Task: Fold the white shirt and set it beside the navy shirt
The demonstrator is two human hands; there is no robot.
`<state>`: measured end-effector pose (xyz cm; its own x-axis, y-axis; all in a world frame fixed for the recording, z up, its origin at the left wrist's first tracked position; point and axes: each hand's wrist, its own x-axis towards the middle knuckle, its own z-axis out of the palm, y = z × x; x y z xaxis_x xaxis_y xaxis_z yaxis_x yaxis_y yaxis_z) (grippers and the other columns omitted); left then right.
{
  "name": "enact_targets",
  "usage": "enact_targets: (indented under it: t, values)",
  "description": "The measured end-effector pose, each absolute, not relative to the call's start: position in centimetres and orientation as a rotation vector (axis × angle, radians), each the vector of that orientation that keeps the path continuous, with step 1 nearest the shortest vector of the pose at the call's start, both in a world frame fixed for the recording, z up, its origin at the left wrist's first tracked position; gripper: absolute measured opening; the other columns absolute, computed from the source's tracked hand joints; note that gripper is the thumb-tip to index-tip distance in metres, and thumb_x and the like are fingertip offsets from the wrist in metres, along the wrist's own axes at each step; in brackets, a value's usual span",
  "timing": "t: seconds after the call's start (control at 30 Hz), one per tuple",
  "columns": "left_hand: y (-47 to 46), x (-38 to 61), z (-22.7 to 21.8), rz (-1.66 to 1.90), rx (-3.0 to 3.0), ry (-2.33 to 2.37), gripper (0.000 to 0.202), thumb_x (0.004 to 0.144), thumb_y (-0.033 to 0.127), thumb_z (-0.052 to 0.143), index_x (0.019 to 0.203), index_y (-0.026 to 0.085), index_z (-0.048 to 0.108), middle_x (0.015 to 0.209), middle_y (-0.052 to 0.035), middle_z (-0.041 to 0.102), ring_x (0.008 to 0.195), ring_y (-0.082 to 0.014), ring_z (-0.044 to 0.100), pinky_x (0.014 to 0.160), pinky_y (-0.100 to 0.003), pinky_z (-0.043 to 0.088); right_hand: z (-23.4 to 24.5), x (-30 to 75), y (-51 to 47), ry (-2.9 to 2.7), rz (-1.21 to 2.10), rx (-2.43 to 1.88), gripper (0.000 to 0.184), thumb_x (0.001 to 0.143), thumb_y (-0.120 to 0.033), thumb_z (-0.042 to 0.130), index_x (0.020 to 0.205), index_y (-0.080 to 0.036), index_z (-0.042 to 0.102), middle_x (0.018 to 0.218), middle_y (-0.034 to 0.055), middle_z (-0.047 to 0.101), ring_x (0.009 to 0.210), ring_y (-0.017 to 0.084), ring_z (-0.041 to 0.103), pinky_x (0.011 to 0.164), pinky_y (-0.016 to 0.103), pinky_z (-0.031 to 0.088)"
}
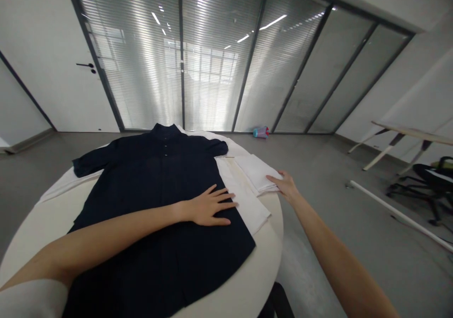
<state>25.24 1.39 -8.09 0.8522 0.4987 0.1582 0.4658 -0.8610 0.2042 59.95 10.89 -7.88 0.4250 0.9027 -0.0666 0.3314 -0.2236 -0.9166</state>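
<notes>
A dark navy short-sleeved shirt [152, 181] lies spread out with its collar away from me and its sleeves to the sides. My left hand [212, 207] rests flat on the shirt's right side, fingers spread, holding nothing. At the table's right edge, my right hand [286, 186] grips the near corner of a folded white cloth [256, 171], thumb on top and the other fingers partly hidden. More white fabric [244, 197] lies flat between the shirt and the folded cloth, partly under the shirt.
The round white table [233, 289] carries the clothes. Beyond it stands a glass partition with blinds [212, 72]. A small blue and pink basket [261, 132] lies on the floor. To the right are another table [414, 131], an office chair [435, 181] and a white pole [399, 214].
</notes>
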Motion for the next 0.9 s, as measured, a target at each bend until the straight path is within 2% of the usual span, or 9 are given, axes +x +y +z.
enact_targets:
  t: [0.13,0.2,0.27,0.4,0.5,0.57,0.67,0.8,0.9]
  values:
    - [0.3,25.8,-8.8,0.306,2.855,0.79,0.07,0.097,0.064,0.042,0.156,0.028,0.034,0.163,-0.0115,0.03,0.151,-0.0366,0.022,0.119,-0.063,0.015,-6.7,58.9,10.7,-1.44,0.377,-1.947,0.061,0.072,-0.038,0.079,0.126,-0.015,0.059,0.124,0.0165,0.065,0.114,0.032,0.063,0.094,0.044,0.053]
    - [0.1,25.8,-8.7,0.301,2.849,0.797,0.07,0.097,0.064,0.043,0.156,0.028,0.034,0.163,-0.0111,0.029,0.151,-0.0361,0.023,0.119,-0.062,0.016,-6.0,57.6,10.1,-1.655,0.065,-1.903,0.057,0.083,-0.042,0.068,0.135,-0.019,0.056,0.14,0.0168,0.054,0.129,0.035,0.051,0.104,0.051,0.044]
    - [-0.1,25.7,-8.4,0.296,2.843,0.807,0.069,0.098,0.062,0.041,0.157,0.028,0.032,0.164,-0.0106,0.027,0.151,-0.0352,0.023,0.12,-0.061,0.017,-5.6,55.9,9.4,-1.875,-0.123,-1.836,0.052,0.093,-0.045,0.056,0.139,-0.023,0.055,0.151,0.0151,0.045,0.136,0.037,0.044,0.108,0.054,0.039]
    - [-0.6,23.8,-7.3,0.276,2.848,0.842,0.063,0.101,0.059,0.037,0.154,0.024,0.039,0.162,-0.01,0.031,0.151,-0.0324,0.024,0.121,-0.055,0.02,-5.9,53.5,8.6,-2.283,-0.139,-1.868,0.048,0.096,-0.044,0.053,0.138,-0.023,0.057,0.145,0.013,0.053,0.129,0.035,0.051,0.106,0.052,0.04]
    - [0.1,19.3,-5.8,0.277,2.852,0.926,0.057,0.101,0.058,0.04,0.146,0.025,0.05,0.155,-0.0079,0.045,0.147,-0.0288,0.034,0.12,-0.047,0.028,-6.5,52.8,8.5,-2.287,-0.206,-1.904,0.051,0.093,-0.046,0.057,0.137,-0.021,0.058,0.14,0.0134,0.057,0.124,0.036,0.053,0.104,0.053,0.041]
    - [1.4,14.5,-4.7,0.363,2.822,1.137,0.051,0.099,0.056,0.045,0.139,0.026,0.058,0.148,-0.0072,0.054,0.141,-0.0276,0.044,0.117,-0.045,0.033,-6.6,52.2,8.7,-2.19,-0.283,-1.862,0.045,0.094,-0.044,0.055,0.129,-0.017,0.063,0.138,0.0151,0.058,0.124,0.036,0.053,0.105,0.053,0.04]
    - [3.6,6.1,-3.6,0.651,2.582,1.734,0.05,0.098,0.051,0.047,0.132,0.018,0.063,0.138,-0.0118,0.061,0.129,-0.0289,0.055,0.111,-0.043,0.041,-6.3,50.4,9.5,-2.047,-0.405,-1.67,0.033,0.095,-0.035,0.052,0.113,-0.016,0.071,0.133,0.0149,0.061,0.124,0.036,0.052,0.106,0.053,0.039]
    - [4.7,-2.6,-5.2,0.809,2.108,2.425,0.053,0.1,0.049,0.041,0.133,0.014,0.062,0.135,-0.0134,0.063,0.13,-0.0328,0.052,0.113,-0.048,0.036,-5.5,45.7,11.8,-2.183,-0.235,-1.414,0.031,0.096,-0.031,0.048,0.107,-0.016,0.073,0.115,0.0142,0.069,0.11,0.03,0.062,0.101,0.047,0.045]
    - [4.3,-4.9,-7.6,0.618,2.013,2.609,0.059,0.096,0.055,0.044,0.137,0.016,0.06,0.144,-0.015,0.056,0.138,-0.0383,0.043,0.116,-0.057,0.027,-5.5,41.2,13.6,-2.298,-0.027,-1.264,0.039,0.099,-0.039,0.046,0.121,-0.018,0.07,0.122,0.0136,0.069,0.115,0.029,0.062,0.105,0.044,0.045]
